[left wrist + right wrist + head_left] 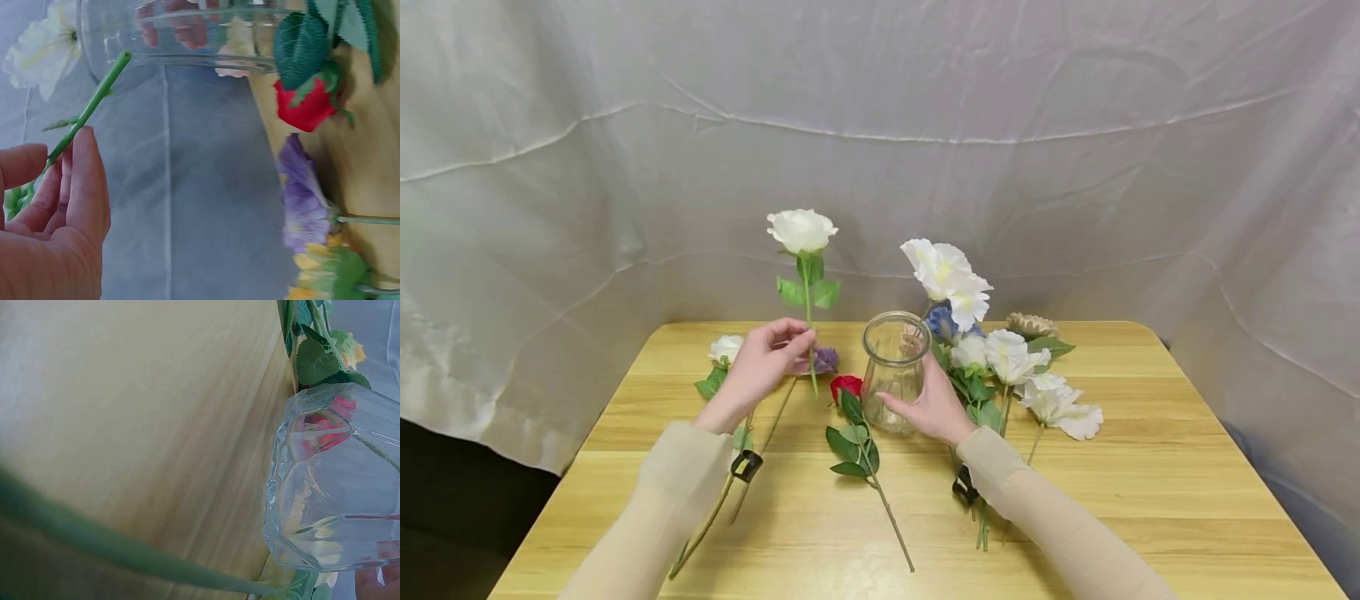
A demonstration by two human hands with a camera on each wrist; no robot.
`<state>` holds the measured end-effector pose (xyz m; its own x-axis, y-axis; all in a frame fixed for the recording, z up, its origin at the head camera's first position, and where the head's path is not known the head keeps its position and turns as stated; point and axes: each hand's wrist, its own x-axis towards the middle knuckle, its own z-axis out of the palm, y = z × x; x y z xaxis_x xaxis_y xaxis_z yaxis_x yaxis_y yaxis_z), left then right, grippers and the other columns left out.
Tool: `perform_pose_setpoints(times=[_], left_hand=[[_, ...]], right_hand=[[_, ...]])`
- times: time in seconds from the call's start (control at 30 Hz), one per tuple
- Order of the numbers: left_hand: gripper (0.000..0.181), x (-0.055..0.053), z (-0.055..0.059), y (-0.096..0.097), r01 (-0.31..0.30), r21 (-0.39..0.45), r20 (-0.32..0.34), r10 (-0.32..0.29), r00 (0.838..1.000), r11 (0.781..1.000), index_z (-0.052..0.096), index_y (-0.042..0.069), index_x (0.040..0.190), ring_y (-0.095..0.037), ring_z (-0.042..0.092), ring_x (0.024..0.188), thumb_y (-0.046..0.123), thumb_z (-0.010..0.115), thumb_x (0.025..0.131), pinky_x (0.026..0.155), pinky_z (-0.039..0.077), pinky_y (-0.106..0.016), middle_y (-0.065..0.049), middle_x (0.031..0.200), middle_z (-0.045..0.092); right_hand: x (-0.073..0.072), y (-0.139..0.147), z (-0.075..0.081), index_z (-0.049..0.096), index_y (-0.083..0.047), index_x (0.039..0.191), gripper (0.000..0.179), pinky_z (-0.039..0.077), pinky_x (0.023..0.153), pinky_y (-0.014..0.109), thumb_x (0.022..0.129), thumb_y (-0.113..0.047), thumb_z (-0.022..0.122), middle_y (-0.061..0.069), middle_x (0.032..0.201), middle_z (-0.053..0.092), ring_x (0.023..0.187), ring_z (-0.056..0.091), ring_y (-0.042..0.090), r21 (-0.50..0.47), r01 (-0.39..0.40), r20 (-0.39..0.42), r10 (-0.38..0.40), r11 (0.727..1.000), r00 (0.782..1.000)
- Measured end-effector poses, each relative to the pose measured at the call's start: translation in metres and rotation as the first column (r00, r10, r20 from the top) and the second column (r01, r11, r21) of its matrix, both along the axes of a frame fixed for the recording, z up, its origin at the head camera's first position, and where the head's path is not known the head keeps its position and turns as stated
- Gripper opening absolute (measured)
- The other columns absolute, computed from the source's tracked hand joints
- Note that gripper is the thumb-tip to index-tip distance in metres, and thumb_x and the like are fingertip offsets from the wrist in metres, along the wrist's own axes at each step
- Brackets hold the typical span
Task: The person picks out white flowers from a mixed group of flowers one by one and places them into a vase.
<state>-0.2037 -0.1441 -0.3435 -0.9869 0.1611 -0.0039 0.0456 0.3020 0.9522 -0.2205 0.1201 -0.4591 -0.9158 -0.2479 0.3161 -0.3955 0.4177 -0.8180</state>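
A white rose [802, 231] is held upright near a clear glass vase [886, 381]

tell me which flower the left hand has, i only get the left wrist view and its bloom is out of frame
Observer: The head view shows that the left hand pinches a white rose, bloom upward.
Operator: thanks, and the right hand, i can't find its thumb
Observer: Its thumb lies across the near side of the glass vase in the head view.
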Motion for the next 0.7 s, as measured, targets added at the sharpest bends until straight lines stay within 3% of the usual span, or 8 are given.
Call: perform_pose_setpoints(times=[0.33, 0.57, 0.7], left_hand=[[0.03, -0.009, 0.025, 0.022, -0.027, 0.085, -0.182, 0.043, 0.982, 0.996, 0.063, 0.0, 0.125, -0.015, 0.068, 0.099, 0.019, 0.057, 0.103, 0.087, 0.061, -0.025, -0.02, 0.119, 0.067], [0.027, -0.013, 0.04, 0.041, -0.036, 0.095, -0.286, 0.062, 0.956, 0.995, 0.064, -0.002, 0.122, -0.008, 0.068, 0.088, 0.015, 0.057, 0.102, 0.084, 0.062, -0.025, -0.024, 0.114, 0.069], [0.024, -0.015, 0.046, 0.051, -0.029, 0.089, -0.337, 0.058, 0.94, 0.996, 0.065, -0.002, 0.119, -0.016, 0.069, 0.087, 0.013, 0.057, 0.102, 0.082, 0.062, -0.027, -0.025, 0.11, 0.07]], right_hand=[[0.0, -0.001, 0.0, 0.022, -0.024, 0.158, 0.101, 0.029, 0.123, 0.058, 0.08, -0.03, 0.086, 0.011, 0.159, 0.04, 0.147, 0.04, 0.033, 0.004, 0.004, -0.002, -0.004, 1.0, 1.0], [0.0, -0.001, -0.001, 0.026, -0.02, 0.156, 0.096, 0.03, 0.122, 0.059, 0.08, -0.029, 0.085, 0.015, 0.158, 0.04, 0.146, 0.041, 0.034, -0.001, 0.001, -0.009, -0.002, 1.0, 1.0], [0.0, -0.001, 0.0, 0.027, -0.015, 0.156, 0.096, 0.031, 0.121, 0.059, 0.081, -0.028, 0.085, 0.019, 0.157, 0.041, 0.145, 0.042, 0.035, -0.004, -0.007, -0.029, 0.007, 1.0, 1.0]])
